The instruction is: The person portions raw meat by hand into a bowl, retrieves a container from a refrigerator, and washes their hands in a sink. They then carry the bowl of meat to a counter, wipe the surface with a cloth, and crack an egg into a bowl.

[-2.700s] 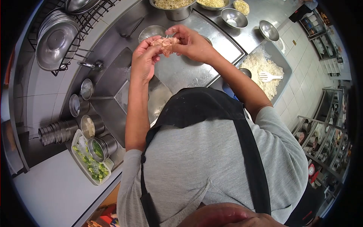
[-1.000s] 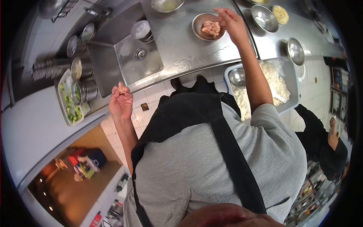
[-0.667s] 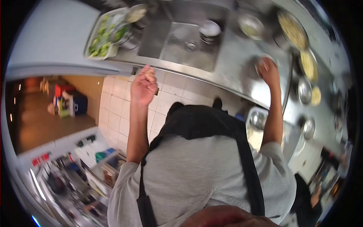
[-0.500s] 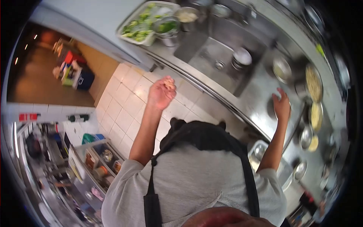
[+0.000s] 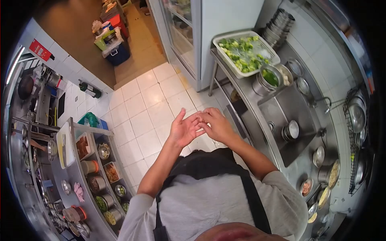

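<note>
My left hand (image 5: pixel 185 128) is held in front of my body over the floor, palm up, with its fingers spread. No food shows on the palm. My right hand (image 5: pixel 219 126) meets it from the right, its fingertips and thumb touching the left fingers. The right fingers are bent but apart, and I make out nothing held between them. A metal bowl of pinkish pieces (image 5: pixel 306 186) sits on the steel counter (image 5: pixel 293 170), to the right of my right forearm.
A steel sink (image 5: pixel 291 140) holds stacked bowls (image 5: pixel 291 130). Beyond it are a white tray of chopped greens (image 5: pixel 246 52) and metal pots (image 5: pixel 268 78). On my left stands a prep station with food containers (image 5: pixel 94 180) and a white cutting board (image 5: pixel 66 144). An open doorway (image 5: pixel 138 40) lies ahead.
My view has turned rightward and away from the counter. My right hand has left the bowl there and come to my left hand. The pinkish food no longer shows in my left hand.
</note>
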### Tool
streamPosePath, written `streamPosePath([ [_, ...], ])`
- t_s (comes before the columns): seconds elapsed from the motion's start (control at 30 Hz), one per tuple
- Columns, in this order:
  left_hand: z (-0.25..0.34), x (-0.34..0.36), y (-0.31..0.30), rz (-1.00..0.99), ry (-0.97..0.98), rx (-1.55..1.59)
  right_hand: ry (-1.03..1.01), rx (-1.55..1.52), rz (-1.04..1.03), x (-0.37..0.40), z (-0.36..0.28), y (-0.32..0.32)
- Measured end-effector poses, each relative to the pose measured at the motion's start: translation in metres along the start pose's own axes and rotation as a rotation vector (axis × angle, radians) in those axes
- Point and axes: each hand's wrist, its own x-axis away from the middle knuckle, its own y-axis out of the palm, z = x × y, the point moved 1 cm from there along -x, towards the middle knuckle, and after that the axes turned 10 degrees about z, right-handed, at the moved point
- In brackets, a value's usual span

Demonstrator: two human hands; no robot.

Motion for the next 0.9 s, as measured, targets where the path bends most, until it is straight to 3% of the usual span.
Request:
streamPosePath([
  [0.1, 0.052, 0.021, -0.017, -0.002, 0.064, 0.084, 0.057, -0.17, -0.002, -0.044, 0.019, 0.061],
  [0.2, 0.101, 0.032, -0.026, 0.073, 0.269, 0.112, 0.563, -0.746, -0.048, -0.093, 0.044, 0.119],
  [0.23, 0.116, 0.033, -0.035, 0.065, 0.266, 0.114, 0.561, -0.739, -0.044, -0.111, 0.048, 0.127],
  [0.3, 0.151, 0.031, -0.053, 0.154, 0.398, 0.054, 0.797, -1.017, -0.008, -0.147, 0.057, 0.147],
  [0.37, 0.188, 0.01, -0.069, 0.188, 0.383, 0.042, 0.737, -0.965, 0.017, -0.179, 0.059, 0.171],
  [0.43, 0.229, -0.027, -0.082, 0.259, 0.224, 0.057, 0.411, -0.716, -0.059, -0.223, 0.051, 0.187],
  [0.47, 0.252, -0.048, -0.089, 0.258, 0.185, 0.066, 0.096, -0.5, -0.156, -0.251, 0.052, 0.186],
  [0.5, 0.278, -0.069, -0.104, 0.253, 0.177, 0.036, 0.096, -0.502, -0.124, -0.274, 0.053, 0.192],
  [0.57, 0.337, -0.107, -0.122, 0.148, 0.138, 0.059, -0.135, -0.331, -0.008, -0.317, 0.052, 0.209],
  [0.6, 0.364, -0.117, -0.113, 0.273, 0.188, -0.011, -0.076, -0.365, -0.006, -0.342, 0.055, 0.218],
  [0.7, 0.453, -0.13, -0.136, 0.207, 0.087, 0.105, -0.018, -0.396, 0.058, -0.416, 0.07, 0.232],
  [0.73, 0.481, -0.126, -0.14, 0.237, 0.136, 0.065, -0.021, -0.394, 0.059, -0.444, 0.079, 0.239],
  [0.87, 0.57, -0.097, -0.2, 0.296, 0.241, 0.199, -0.054, -0.33, -0.125, -0.548, 0.112, 0.279],
  [0.9, 0.584, -0.088, -0.221, 0.423, 0.316, 0.291, -0.098, -0.278, -0.224, -0.574, 0.12, 0.289],
])
